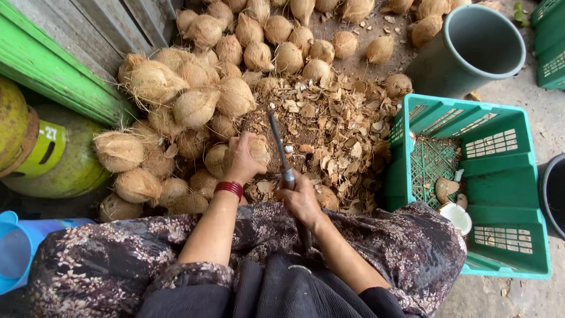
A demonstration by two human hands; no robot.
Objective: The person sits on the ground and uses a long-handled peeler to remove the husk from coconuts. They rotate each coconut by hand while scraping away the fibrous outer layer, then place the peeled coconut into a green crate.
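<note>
Nearest, a long metal blade (281,154) is gripped at its handle by the right hand (301,200), fingers fully closed around it. Just beyond, a husked coconut (254,151) is pressed down by the left hand (240,160), palm and curled fingers over its top, on the ground at the near edge of the coconut pile (194,94). The nut is judged heavy, rigid and fibrous, so unlikely to slip; a grip across its crown suits it. Husk chips (335,129) are spread behind, with a green crate (500,176) to the right.
</note>
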